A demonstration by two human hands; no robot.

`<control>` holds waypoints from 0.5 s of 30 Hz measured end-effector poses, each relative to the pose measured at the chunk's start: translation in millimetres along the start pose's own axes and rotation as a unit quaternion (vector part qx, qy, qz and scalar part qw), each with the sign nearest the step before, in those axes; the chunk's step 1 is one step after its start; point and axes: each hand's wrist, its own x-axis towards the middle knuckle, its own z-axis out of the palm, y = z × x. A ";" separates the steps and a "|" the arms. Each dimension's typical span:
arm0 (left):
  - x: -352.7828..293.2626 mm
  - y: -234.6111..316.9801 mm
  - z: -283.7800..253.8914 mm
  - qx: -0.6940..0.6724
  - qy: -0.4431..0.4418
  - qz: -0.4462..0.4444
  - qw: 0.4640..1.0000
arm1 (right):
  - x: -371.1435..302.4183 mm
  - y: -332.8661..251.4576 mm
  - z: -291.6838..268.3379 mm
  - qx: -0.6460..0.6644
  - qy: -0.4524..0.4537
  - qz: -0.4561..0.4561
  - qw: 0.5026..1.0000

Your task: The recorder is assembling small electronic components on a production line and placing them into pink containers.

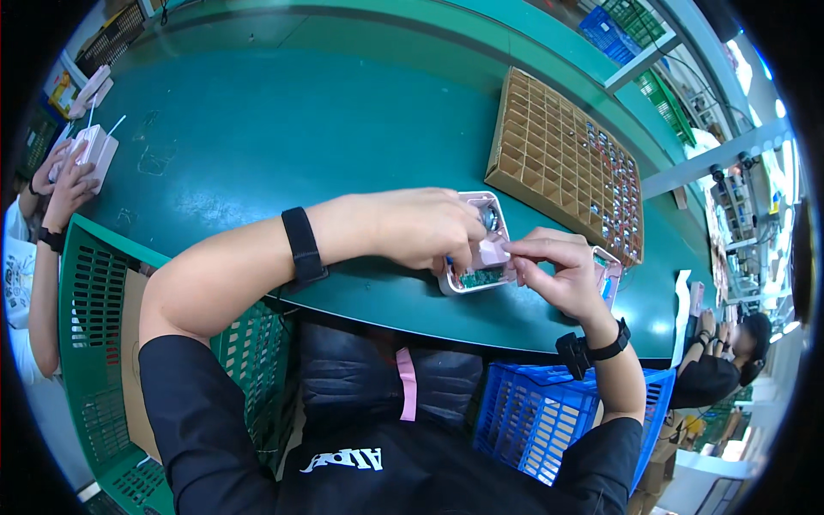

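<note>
In front of me on the bench lies a small pale plastic housing (451, 287). Inside it are a green circuit board (482, 278) and a round metallic part (490, 218). My left hand (429, 227) is curled over the housing's left side, its fingers closed on it and partly hidden. A small pale pink plastic piece (493, 251) sits over the housing's middle. From the right, my right hand (558, 266) pinches that piece's edge between thumb and forefinger. Just behind my right hand is a second pale housing (608, 273), partly covered by it.
A divided cardboard tray (541, 129), partly filled with small wired parts, lies at the back right. A green crate (94, 343) stands at my left, a blue crate (536, 412) at my right. Co-workers sit at both sides; one's hands (73, 180) hold a pale box.
</note>
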 end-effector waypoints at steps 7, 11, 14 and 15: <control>0.5 -5.8 -6.9 0.000 -0.011 -0.049 0.999 | 23.2 -4.5 7.0 -0.113 -0.084 -0.068 0.988; -3.8 -7.1 -3.2 -0.021 -0.003 -0.053 0.998 | 33.3 -6.6 12.5 -0.094 -0.063 -0.084 0.990; -3.2 -6.8 -2.9 -0.015 0.002 -0.055 0.998 | 37.3 -11.7 5.3 -0.090 -0.071 -0.071 0.991; -2.9 -7.0 -2.5 -0.012 0.002 -0.056 0.998 | 38.0 -13.1 1.9 -0.105 -0.089 -0.069 0.988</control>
